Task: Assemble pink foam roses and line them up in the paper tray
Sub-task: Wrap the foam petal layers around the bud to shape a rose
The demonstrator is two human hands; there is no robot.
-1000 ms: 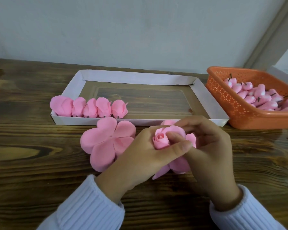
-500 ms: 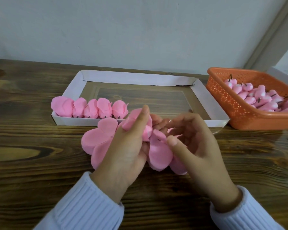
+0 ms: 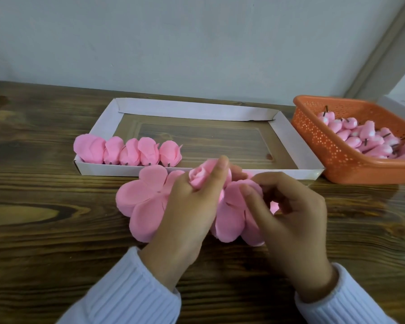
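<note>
My left hand (image 3: 192,206) grips a pink foam rose (image 3: 200,177) that is partly wrapped, its bud showing above my fingers. Outer petals (image 3: 232,218) of the same rose hang loose below it. My right hand (image 3: 288,213) pinches one of these petals between thumb and fingers. A flat pink petal sheet (image 3: 140,199) lies on the table just left of my left hand. The white paper tray (image 3: 288,139) sits behind, with several finished roses (image 3: 126,152) lined up along its front left side.
An orange plastic basket (image 3: 325,141) at the right holds several pink rose buds (image 3: 369,139) with short stems. The dark wooden table (image 3: 45,230) runs under everything, with a pale wall behind it.
My left hand turned the rose over so the bud faces up again. My right hand shifted to a loose outer petal on the right side.
</note>
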